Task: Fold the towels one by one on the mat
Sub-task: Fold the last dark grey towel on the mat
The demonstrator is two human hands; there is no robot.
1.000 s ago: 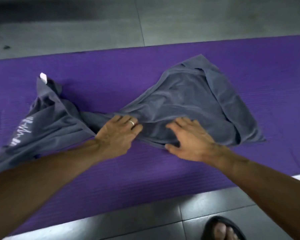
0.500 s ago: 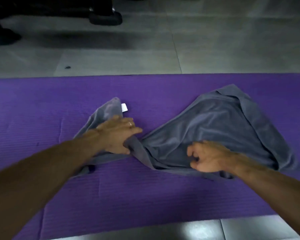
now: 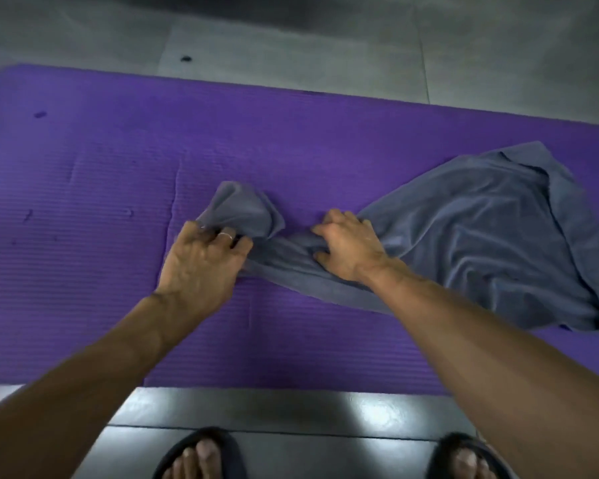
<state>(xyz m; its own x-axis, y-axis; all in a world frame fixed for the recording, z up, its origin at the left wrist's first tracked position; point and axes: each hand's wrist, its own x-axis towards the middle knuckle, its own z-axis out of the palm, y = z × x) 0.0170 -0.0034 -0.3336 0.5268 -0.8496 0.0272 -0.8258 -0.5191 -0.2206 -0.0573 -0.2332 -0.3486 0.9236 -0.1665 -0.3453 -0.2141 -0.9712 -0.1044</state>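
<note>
A grey towel (image 3: pixel 481 236) lies crumpled on the purple mat (image 3: pixel 83 202), spread wide on the right and bunched into a narrow twist in the middle. My left hand (image 3: pixel 201 261), with a ring on one finger, grips the towel's small bunched left end. Just to its right, my right hand (image 3: pixel 346 247) clutches the twisted middle of the same towel, fingers dug into the folds. Both hands press the cloth down against the mat.
Grey floor tiles (image 3: pixel 291 46) lie beyond the mat's far edge. Dark glossy tiles run along the near edge, where my two feet in dark sandals (image 3: pixel 201 454) stand. The mat's left part bears small dents and marks.
The towel's left end has been gathered into a smaller bunch. My right hand has moved left along the towel toward my left hand and now grips the twisted middle. The view has tilted down.
</note>
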